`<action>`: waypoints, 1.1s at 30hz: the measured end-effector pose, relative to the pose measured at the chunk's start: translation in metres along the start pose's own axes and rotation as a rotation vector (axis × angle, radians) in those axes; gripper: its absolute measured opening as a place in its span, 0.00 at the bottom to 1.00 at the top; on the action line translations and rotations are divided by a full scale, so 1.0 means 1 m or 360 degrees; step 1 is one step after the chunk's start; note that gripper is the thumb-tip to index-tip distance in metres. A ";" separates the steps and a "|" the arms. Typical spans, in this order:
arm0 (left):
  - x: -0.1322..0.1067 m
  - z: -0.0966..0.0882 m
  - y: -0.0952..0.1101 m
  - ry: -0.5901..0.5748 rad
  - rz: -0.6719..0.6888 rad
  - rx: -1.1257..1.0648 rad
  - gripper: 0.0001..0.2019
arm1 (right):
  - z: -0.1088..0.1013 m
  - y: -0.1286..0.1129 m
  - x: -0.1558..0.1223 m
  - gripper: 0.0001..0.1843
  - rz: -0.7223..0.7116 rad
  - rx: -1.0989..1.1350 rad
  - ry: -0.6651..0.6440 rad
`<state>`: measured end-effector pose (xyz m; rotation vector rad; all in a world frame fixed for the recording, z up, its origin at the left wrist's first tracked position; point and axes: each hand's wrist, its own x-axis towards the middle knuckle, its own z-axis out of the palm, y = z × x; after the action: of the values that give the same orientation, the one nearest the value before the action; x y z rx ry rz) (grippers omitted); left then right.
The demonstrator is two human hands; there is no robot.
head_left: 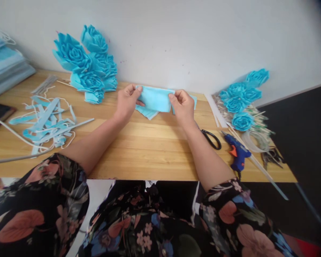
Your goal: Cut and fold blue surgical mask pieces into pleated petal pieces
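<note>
A light blue folded sheet (pixel 155 100) is held just above the wooden table (pixel 149 142), near the wall. My left hand (pixel 127 101) pinches its left edge between thumb and fingers. My right hand (pixel 182 105) pinches its right edge the same way. More blue pieces (pixel 149 113) lie flat under the held sheet, poking out below it and to the right.
A cluster of blue folded roses (pixel 87 64) leans on the wall at the left; a smaller bunch (pixel 242 98) on sticks lies at the right. Blue strips and white cords (pixel 46 123) litter the left. Black-handled scissors (pixel 212 138) and a blue glue gun (pixel 238 151) lie right.
</note>
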<state>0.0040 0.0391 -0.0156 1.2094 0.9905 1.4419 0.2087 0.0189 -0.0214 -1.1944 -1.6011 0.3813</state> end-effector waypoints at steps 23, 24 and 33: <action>-0.010 0.010 -0.004 -0.0199 -0.0185 -0.0117 0.14 | -0.004 -0.005 -0.003 0.27 -0.0044 -0.0222 0.0291; -0.010 0.009 -0.005 -0.0188 -0.0158 -0.0086 0.14 | -0.004 -0.005 -0.003 0.27 -0.0042 -0.0196 0.0316; -0.009 0.004 -0.006 -0.0267 -0.0103 0.0037 0.14 | -0.002 -0.008 -0.005 0.27 -0.0080 -0.0207 0.0475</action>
<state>0.0096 0.0319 -0.0224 1.2816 0.9248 1.2597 0.2065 0.0105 -0.0170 -1.2424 -1.4087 0.0619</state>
